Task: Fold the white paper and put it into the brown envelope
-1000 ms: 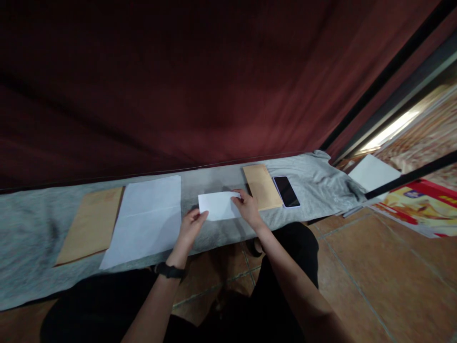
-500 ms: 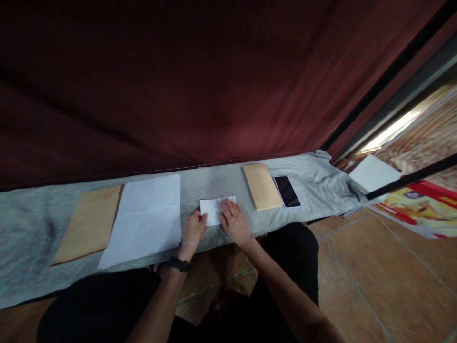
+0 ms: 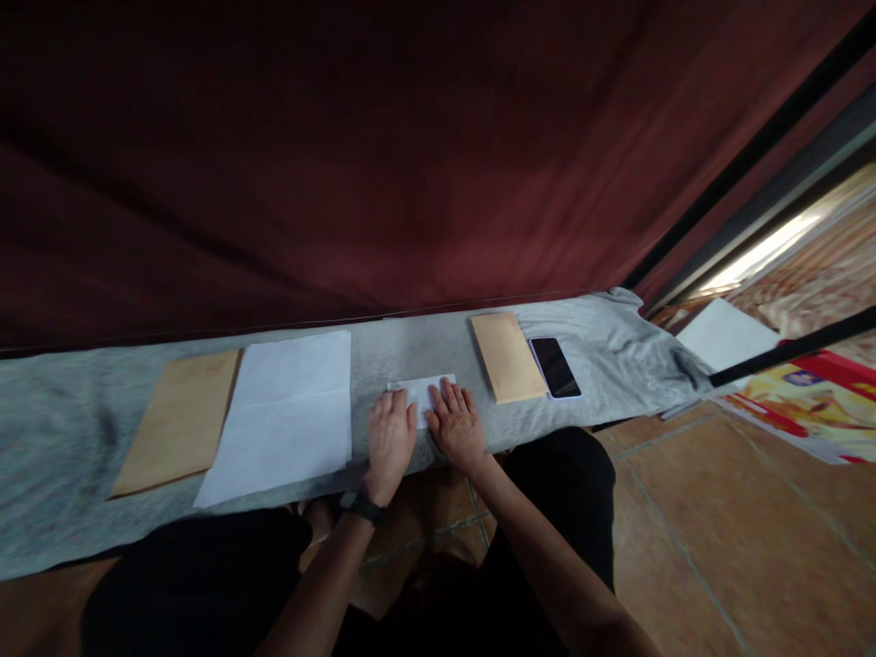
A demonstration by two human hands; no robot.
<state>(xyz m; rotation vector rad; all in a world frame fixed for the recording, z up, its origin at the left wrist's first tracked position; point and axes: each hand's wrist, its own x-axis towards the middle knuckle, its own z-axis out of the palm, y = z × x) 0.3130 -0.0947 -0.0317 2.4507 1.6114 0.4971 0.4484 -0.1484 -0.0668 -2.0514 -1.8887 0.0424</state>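
A small folded white paper (image 3: 422, 393) lies flat on the grey cloth in front of me. My left hand (image 3: 392, 433) rests palm down over its left part, fingers stretched forward. On its right part lies my right hand (image 3: 457, 425), also flat with fingers a little spread. Both hands press on the paper and hide its lower corners. Left of them is a stack of large white paper sheets (image 3: 291, 415) with a crease across the middle. A brown envelope (image 3: 507, 358) sits to the right of my right hand.
A grey cloth (image 3: 411, 342) covers the narrow bench. Another brown envelope (image 3: 178, 420) lies at the left, partly under the white sheets. A phone (image 3: 554, 368) is beside the right envelope. A dark red curtain (image 3: 411, 182) hangs behind. A colourful printed box (image 3: 814, 401) lies at the far right.
My left hand has let go of the paper's left edge and moved right, now lying flat on top of it. My right hand stays on the paper, its fingers more spread.
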